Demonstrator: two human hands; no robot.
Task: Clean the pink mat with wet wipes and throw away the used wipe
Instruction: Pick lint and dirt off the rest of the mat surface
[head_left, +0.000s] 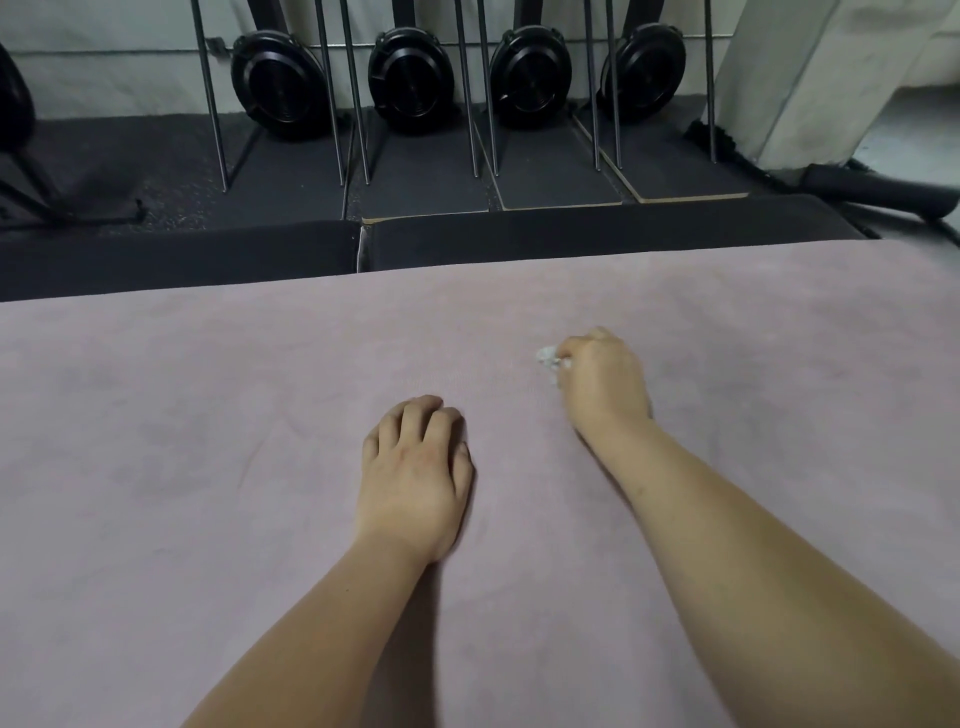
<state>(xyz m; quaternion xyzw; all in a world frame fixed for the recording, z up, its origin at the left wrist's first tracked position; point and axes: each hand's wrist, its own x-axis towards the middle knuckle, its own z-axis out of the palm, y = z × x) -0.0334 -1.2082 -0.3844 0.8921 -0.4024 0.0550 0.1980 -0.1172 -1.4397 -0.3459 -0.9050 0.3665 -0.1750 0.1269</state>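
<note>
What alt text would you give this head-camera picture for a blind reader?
A person's right hand grips a crumpled white wipe against a pink mat, while the left hand rests on the mat. Black round devices stand among metal rods behind.

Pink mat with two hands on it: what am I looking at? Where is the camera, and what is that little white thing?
There is no machine here, just a person. The camera sits on the person's head and looks forward and down, so you see their arms reaching out as if they were your own. The big soft surface is the pink mat. The left hand rests on it with its fingers loosely bent and holds nothing. The right hand has its grip closed round a crumpled white wet wipe, low at the mat, which is for wiping it clean. Beyond the mat's far edge stand round black devices between thin metal rods. I cannot tell what those are for.
</note>
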